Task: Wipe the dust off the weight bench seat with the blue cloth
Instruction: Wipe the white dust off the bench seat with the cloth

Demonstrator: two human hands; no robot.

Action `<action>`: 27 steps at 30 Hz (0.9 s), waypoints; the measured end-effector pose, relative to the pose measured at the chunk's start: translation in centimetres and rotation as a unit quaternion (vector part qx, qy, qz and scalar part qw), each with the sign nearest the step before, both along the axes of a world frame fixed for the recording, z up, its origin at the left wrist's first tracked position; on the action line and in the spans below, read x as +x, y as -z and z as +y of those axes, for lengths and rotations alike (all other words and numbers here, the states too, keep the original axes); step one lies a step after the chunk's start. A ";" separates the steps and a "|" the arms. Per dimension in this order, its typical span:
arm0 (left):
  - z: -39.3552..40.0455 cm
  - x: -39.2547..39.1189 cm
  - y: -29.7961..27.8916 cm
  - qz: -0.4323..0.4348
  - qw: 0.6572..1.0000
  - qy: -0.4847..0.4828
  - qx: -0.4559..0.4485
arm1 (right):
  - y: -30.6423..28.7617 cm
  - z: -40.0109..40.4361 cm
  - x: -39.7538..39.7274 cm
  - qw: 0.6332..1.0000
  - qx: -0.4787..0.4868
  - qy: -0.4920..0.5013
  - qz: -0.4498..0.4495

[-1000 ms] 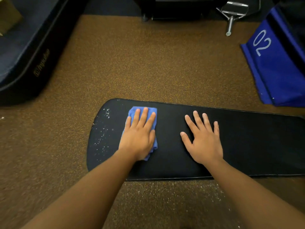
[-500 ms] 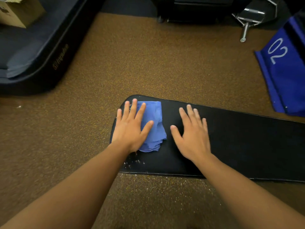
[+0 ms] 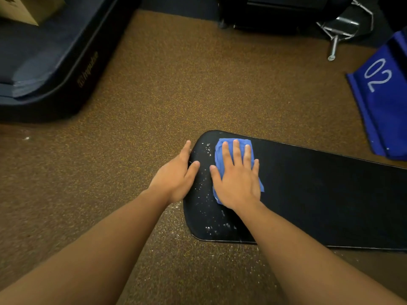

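Observation:
The black weight bench seat point(image 3: 319, 194) lies low across the right of the view, its rounded end pointing left. White dust specks point(image 3: 203, 194) dot that end. The blue cloth point(image 3: 218, 157) sits bunched near the end, and my right hand point(image 3: 237, 179) presses flat on top of it with fingers spread. My left hand point(image 3: 174, 177) is at the seat's left tip. Its thumb lies on top and its fingers wrap over the edge, partly hidden.
Brown speckled flooring point(image 3: 176, 84) surrounds the seat, with dust scattered below its end. A dark padded mat point(image 3: 44, 62) and a cardboard box point(image 3: 26, 7) sit far left. A blue pad marked 02 point(image 3: 385, 95) and a metal handle point(image 3: 337, 31) are at the far right.
The cloth has passed from under my left hand to under my right hand. My left hand slid off to the seat's left tip. The view shifted left.

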State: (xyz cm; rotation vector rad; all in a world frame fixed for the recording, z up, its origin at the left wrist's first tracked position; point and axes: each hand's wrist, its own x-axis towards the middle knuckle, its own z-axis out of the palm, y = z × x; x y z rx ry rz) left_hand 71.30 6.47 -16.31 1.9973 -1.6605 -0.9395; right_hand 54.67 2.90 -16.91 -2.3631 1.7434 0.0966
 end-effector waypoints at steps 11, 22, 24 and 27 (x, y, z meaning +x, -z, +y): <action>-2.0 1.1 0.6 -0.248 0.963 0.092 -0.045 | 0.3 -0.7 1.5 0.998 -0.032 -0.048 0.007; -1.4 1.8 0.0 -0.259 0.963 0.062 -0.036 | 0.6 -1.8 3.6 0.999 -0.026 -0.034 0.012; -1.1 2.4 0.3 -0.261 0.963 0.058 -0.038 | 0.3 0.3 1.8 0.995 -0.025 -0.099 -0.005; -0.5 2.9 0.5 -0.272 0.959 0.062 -0.043 | 0.0 2.6 -1.1 0.991 -0.001 -0.135 0.000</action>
